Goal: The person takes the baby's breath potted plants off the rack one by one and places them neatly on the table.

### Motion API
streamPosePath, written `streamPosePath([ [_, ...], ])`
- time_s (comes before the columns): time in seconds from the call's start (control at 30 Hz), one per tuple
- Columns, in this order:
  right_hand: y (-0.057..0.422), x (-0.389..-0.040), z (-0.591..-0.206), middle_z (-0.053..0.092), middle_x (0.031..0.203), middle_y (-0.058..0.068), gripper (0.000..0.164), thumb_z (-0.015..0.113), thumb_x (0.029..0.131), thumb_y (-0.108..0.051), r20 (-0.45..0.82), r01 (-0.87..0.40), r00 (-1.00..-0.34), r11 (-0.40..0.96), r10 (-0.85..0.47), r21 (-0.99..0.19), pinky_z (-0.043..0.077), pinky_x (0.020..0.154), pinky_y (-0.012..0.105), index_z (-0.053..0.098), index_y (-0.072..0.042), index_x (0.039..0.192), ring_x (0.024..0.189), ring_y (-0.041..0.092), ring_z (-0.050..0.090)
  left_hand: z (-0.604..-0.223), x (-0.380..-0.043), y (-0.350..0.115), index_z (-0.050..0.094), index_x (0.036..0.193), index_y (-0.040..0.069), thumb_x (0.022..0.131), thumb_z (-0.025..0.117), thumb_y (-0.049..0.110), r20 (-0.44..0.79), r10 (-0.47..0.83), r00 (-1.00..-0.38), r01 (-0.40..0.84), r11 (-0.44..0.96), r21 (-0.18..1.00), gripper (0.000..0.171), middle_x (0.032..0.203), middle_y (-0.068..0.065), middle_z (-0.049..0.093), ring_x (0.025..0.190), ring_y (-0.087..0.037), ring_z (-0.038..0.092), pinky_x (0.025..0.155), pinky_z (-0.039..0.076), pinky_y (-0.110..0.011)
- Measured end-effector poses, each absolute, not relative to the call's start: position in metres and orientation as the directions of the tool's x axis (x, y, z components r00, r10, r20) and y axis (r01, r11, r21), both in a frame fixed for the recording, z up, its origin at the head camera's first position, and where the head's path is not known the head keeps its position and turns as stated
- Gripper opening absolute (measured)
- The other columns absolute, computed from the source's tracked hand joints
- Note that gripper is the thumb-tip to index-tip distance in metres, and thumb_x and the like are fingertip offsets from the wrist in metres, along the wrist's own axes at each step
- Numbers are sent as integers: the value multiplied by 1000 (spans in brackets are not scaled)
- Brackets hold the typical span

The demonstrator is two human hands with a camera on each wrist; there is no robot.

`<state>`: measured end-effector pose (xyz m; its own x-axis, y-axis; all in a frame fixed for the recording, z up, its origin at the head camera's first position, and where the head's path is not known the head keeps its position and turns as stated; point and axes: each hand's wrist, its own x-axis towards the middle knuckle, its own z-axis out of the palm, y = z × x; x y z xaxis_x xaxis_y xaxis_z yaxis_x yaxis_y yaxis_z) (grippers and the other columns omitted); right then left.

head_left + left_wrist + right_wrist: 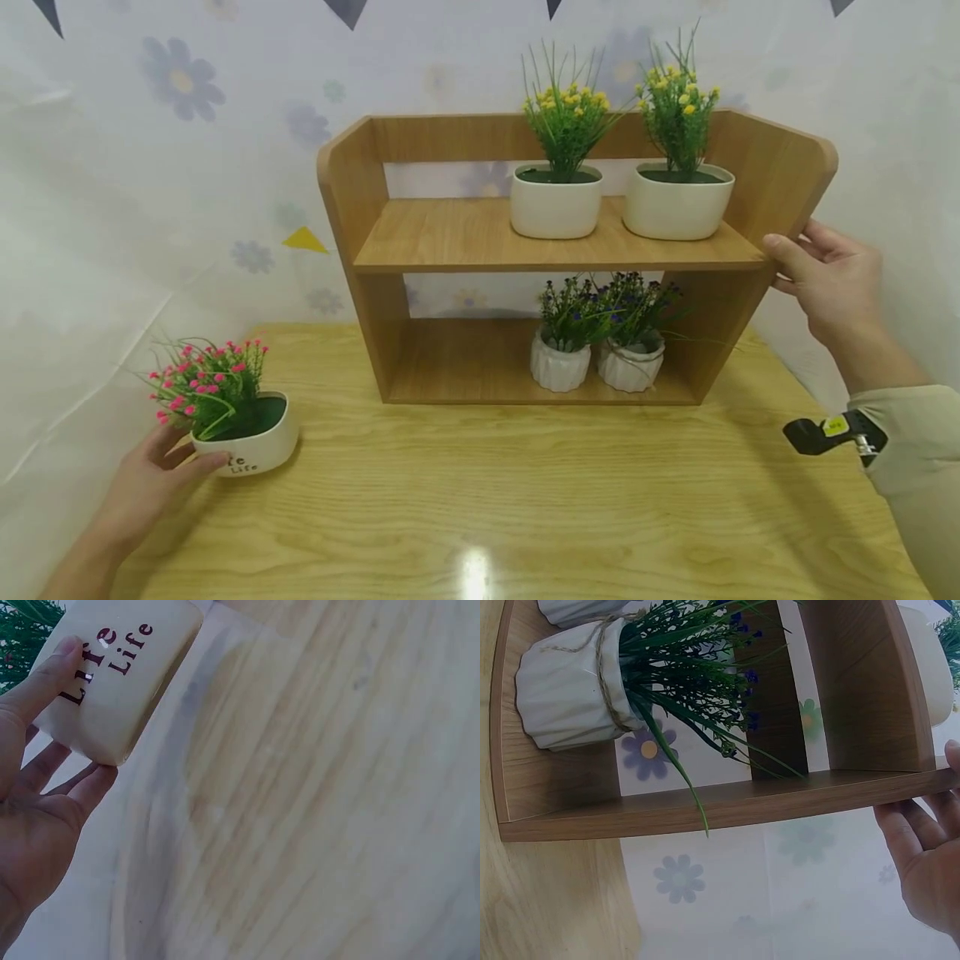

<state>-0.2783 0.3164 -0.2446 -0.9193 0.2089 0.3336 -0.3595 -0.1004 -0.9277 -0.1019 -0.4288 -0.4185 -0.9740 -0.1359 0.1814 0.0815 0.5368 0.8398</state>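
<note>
At the left of the head view, my left hand (153,475) grips the end of a white oval flower pot (262,446) with pink flowers (198,383). In the left wrist view the thumb lies across its "Life" lettering, with the other fingers at the pot's end and underside. My right hand (840,275) holds the right side panel of a two-tier wooden shelf (450,233), thumb on the front edge and fingers on the outer face. Two white pots (557,208) with yellow flowers stand on the upper tier. Below, two small white ribbed pots (558,367) hold purple flowers.
The shelf stands at the back of a wood-grain table (465,483). Behind it hangs a pale cloth with flower prints (180,79) and a yellow triangle (304,240). A black wrist camera mount (832,432) sits at the right sleeve.
</note>
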Motion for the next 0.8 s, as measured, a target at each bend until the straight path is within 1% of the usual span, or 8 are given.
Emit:
streamPosePath([
  [0.1, 316, -278, -245, 72, 105, -4, 53, 81, 84, -7, 335, -362, -918, -105, 211, -926, 57, 61, 22, 66, -11, 134, 80, 6, 72, -424, -101, -436, 29, 160, 22, 95, 71, 13, 180, -139, -974, 77, 542, 837, 78, 145, 14, 42, 109, 15, 46, 84, 47, -9],
  [0.17, 315, -277, -245, 73, 102, -5, 52, 81, 85, -6, 340, -367, -916, -106, 212, -924, 57, 61, 22, 66, -11, 134, 80, 6, 72, -427, -101, -439, 31, 159, 20, 95, 71, 10, 187, -137, -973, 87, 532, 842, 76, 139, 17, 44, 108, 16, 48, 84, 47, -9],
  [0.27, 315, -277, -244, 74, 98, -6, 50, 80, 85, -4, 345, -373, -915, -113, 211, -921, 57, 60, 22, 66, -10, 134, 79, 6, 72, -431, -99, -446, 33, 158, 21, 94, 71, 5, 188, -135, -973, 99, 493, 864, 76, 134, 23, 46, 107, 17, 49, 83, 47, -9],
  [0.37, 313, -276, -244, 74, 95, -7, 51, 79, 86, -4, 351, -379, -913, -111, 210, -919, 57, 60, 21, 66, -9, 134, 79, 5, 72, -433, -96, -453, 34, 157, 25, 94, 70, 4, 179, -143, -973, 92, 471, 877, 76, 132, 27, 46, 105, 19, 49, 81, 47, -8],
  [0.5, 312, -276, -246, 74, 94, -7, 51, 79, 86, -4, 355, -381, -911, -100, 209, -919, 57, 60, 21, 65, -8, 135, 79, 5, 72, -436, -94, -461, 33, 158, 25, 94, 68, -2, 164, -129, -978, 109, 355, 929, 77, 135, 25, 47, 106, 18, 51, 81, 48, -9],
  [0.57, 312, -276, -246, 74, 94, -8, 52, 79, 86, -5, 355, -380, -910, -87, 212, -921, 57, 60, 20, 64, -9, 135, 78, 4, 72, -438, -95, -463, 31, 159, 24, 94, 66, -6, 164, -109, -980, 132, 257, 957, 80, 140, 20, 46, 108, 15, 54, 83, 49, -10],
  [0.7, 313, -277, -246, 73, 93, -9, 52, 80, 86, -7, 348, -372, -911, -77, 221, -925, 56, 59, 20, 65, -10, 135, 78, 4, 72, -443, -98, -465, 24, 161, 22, 94, 61, -12, 182, -54, -982, 177, 81, 981, 84, 151, 14, 39, 114, 7, 56, 87, 50, -14],
  [0.8, 313, -277, -246, 74, 94, -8, 51, 79, 86, -6, 348, -373, -912, -85, 219, -924, 57, 60, 20, 65, -10, 135, 78, 4, 72, -446, -99, -466, 23, 161, 21, 94, 56, -17, 194, -37, -980, 195, -22, 981, 83, 152, 11, 40, 117, 2, 57, 89, 51, -17],
])
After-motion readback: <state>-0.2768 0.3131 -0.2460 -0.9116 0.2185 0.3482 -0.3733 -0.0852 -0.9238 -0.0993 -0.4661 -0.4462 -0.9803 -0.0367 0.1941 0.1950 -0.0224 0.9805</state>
